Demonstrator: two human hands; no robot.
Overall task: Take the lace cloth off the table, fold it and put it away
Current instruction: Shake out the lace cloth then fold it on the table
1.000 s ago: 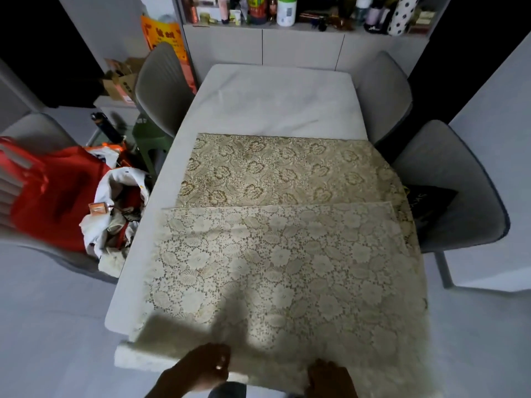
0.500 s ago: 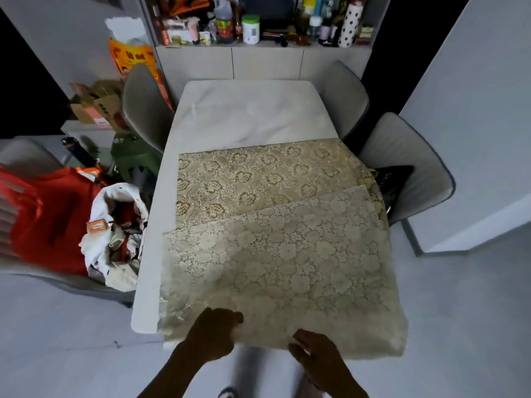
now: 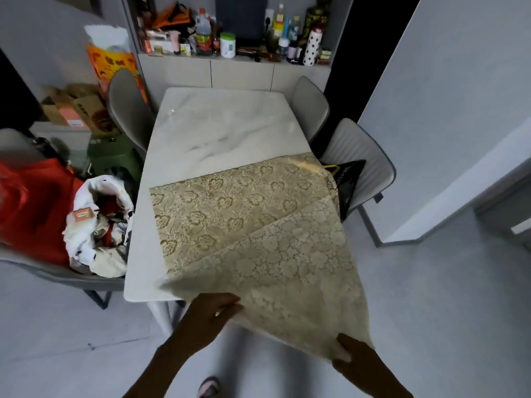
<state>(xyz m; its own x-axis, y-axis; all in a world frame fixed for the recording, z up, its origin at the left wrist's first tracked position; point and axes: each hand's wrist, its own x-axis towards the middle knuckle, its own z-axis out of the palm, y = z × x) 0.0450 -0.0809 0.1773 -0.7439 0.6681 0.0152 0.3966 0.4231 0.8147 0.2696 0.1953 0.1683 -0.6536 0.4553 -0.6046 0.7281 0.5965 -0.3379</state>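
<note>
The beige lace cloth (image 3: 258, 225) lies folded over itself on the near half of the white marble table (image 3: 221, 130). Its near edge hangs off the table's front and slants toward the right. My left hand (image 3: 211, 311) grips that near edge close to the table's front edge. At the cloth's near right corner, past the table and over the floor, my right hand (image 3: 357, 359) holds on. The far half of the cloth shows a golden flower pattern; the folded upper layer is paler.
Grey chairs stand at the table's left (image 3: 126, 107) and right (image 3: 356, 156). A chair at the left carries a red cloth (image 3: 31, 205) and a white bundle (image 3: 97, 225). A cabinet shelf (image 3: 235, 57) crowded with bottles sits behind the table. A black bag (image 3: 347, 179) rests on the right chair.
Both hands have drawn the cloth toward me and to the right, baring more of the far tabletop. My right hand has moved out to the cloth's right corner.
</note>
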